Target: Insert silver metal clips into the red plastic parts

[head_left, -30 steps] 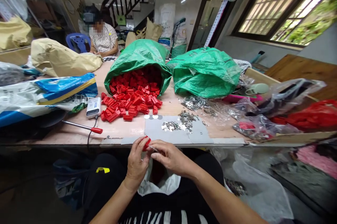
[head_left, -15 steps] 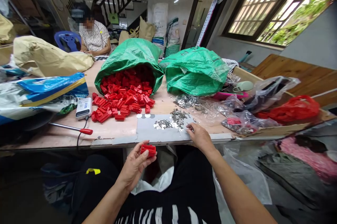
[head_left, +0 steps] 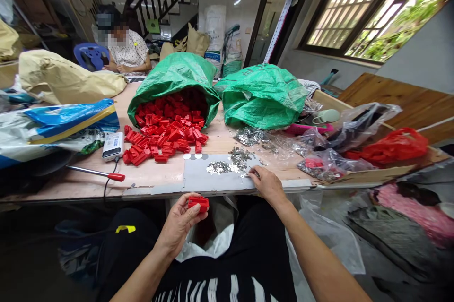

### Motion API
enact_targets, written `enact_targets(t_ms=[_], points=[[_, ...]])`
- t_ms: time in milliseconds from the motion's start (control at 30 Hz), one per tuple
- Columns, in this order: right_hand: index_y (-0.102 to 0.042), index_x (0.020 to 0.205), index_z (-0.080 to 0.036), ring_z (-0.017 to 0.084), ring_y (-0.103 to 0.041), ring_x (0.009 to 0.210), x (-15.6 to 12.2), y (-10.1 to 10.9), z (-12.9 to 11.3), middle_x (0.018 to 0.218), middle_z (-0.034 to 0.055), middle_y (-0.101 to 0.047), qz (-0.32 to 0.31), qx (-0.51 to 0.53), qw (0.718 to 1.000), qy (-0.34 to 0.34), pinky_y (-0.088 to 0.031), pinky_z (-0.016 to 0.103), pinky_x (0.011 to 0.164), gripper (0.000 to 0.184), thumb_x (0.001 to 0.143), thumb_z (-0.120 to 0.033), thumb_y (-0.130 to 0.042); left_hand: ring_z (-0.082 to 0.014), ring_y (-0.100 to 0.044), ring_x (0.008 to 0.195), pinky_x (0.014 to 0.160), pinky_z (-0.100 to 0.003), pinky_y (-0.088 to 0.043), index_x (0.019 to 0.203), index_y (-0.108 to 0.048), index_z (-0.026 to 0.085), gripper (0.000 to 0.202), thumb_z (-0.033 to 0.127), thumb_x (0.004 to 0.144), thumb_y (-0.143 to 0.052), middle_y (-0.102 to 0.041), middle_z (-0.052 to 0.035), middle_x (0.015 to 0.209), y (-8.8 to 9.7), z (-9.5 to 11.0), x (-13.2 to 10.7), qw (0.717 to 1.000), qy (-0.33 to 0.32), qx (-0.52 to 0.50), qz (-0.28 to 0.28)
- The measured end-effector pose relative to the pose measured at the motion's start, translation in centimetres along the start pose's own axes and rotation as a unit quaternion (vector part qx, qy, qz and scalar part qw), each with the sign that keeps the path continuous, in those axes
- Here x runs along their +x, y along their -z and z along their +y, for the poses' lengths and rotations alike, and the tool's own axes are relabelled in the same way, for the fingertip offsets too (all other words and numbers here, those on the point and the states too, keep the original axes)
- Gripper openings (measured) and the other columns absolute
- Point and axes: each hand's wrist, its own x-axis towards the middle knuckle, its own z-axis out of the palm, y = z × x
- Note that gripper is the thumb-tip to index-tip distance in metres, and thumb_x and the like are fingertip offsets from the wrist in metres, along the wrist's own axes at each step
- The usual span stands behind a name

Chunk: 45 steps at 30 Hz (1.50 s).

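Observation:
Between the thumb and fingers of my left hand point(head_left: 179, 224) is a red plastic block point(head_left: 198, 203), held just below the table's front edge. My right hand point(head_left: 266, 182) rests over the grey mat point(head_left: 198, 180), its fingertips pinched together at the right side of a pile of small shiny metal pieces point(head_left: 227, 167). Whatever sits in that pinch is too small to make out. Farther back on the left, many like red plastic blocks point(head_left: 166, 139) spill out of a green woven sack point(head_left: 177, 70) onto the table.
A second green sack point(head_left: 262, 96) stands to the right, with clear bags point(head_left: 322, 165) and a red bag point(head_left: 393, 146) beyond. At left are a white device point(head_left: 112, 145) and a red-handled rod point(head_left: 115, 177). Across the table sits a co-worker point(head_left: 127, 49). A white bag point(head_left: 216, 245) hangs open at my lap.
My right hand has shifted slightly left toward the metal pieces. My left hand has turned the red block a little, showing more of its hollow top.

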Motion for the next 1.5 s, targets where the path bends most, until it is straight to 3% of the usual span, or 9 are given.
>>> enact_targets(t_ms=[167,333,533,700,1067,1500], points=[[-0.058,0.089,-0.017,0.015,-0.055,0.072,-0.7,0.8,0.0,0.08,0.0022,-0.061,0.012,0.143,0.989,-0.022,-0.038,0.026,0.067,0.018,0.085,-0.034,-0.051,-0.0178,-0.062,0.095,0.09,-0.032,-0.049,0.109,-0.057,0.015,0.042,0.031,0.074,-0.072,-0.064,-0.0089,0.106,0.4,-0.9,0.7,0.986,-0.105,0.131,0.021],[-0.058,0.085,-0.015,0.012,-0.049,0.069,-2.3,1.5,-3.9,0.075,0.0018,-0.054,-0.027,0.345,0.937,0.033,-0.039,0.023,0.064,0.029,0.084,-0.044,-0.055,-0.0185,-0.063,0.098,0.09,-0.03,-0.049,0.118,-0.056,0.018,0.044,0.032,0.077,-0.067,-0.064,-0.0074,0.111,0.2,-0.6,0.5,0.902,-0.26,0.337,0.07],[-0.06,0.084,-0.016,0.01,-0.043,0.059,-5.3,2.4,-10.3,0.065,-0.0001,-0.052,-0.073,0.359,0.925,0.106,-0.037,0.022,0.056,0.02,0.087,-0.035,-0.055,-0.0182,-0.063,0.099,0.088,-0.03,-0.05,0.109,-0.059,0.02,0.03,0.031,0.082,-0.064,-0.066,-0.0053,0.106,-0.5,0.1,0.0,0.797,-0.368,0.47,0.086],[-0.061,0.087,-0.017,0.013,-0.055,0.067,-5.6,1.3,-12.0,0.078,0.0034,-0.062,-0.039,0.32,0.932,0.167,-0.042,0.023,0.065,0.013,0.089,-0.029,-0.054,-0.0192,-0.064,0.099,0.104,-0.04,-0.042,0.109,-0.058,0.02,0.029,0.029,0.082,-0.064,-0.068,-0.0036,0.102,-0.8,0.3,0.0,0.738,-0.435,0.509,0.082],[-0.057,0.087,-0.018,0.013,-0.054,0.07,-6.0,0.8,-12.1,0.08,0.0041,-0.059,0.0,0.268,0.937,0.222,-0.041,0.025,0.066,0.007,0.09,-0.021,-0.051,-0.0196,-0.065,0.097,0.106,-0.045,-0.041,0.107,-0.059,0.02,0.027,0.028,0.082,-0.063,-0.069,-0.0034,0.101,-1.2,0.1,-0.3,0.739,-0.444,0.502,0.074],[-0.054,0.089,-0.017,0.013,-0.053,0.076,-5.8,1.0,-12.1,0.084,0.0042,-0.056,-0.058,0.281,0.929,0.233,-0.041,0.025,0.07,0.009,0.093,-0.019,-0.046,-0.0177,-0.065,0.098,0.105,-0.04,-0.043,0.109,-0.059,0.02,0.031,0.019,0.079,-0.065,-0.068,-0.0019,0.104,-1.3,0.4,-0.6,0.739,-0.472,0.479,0.055]])
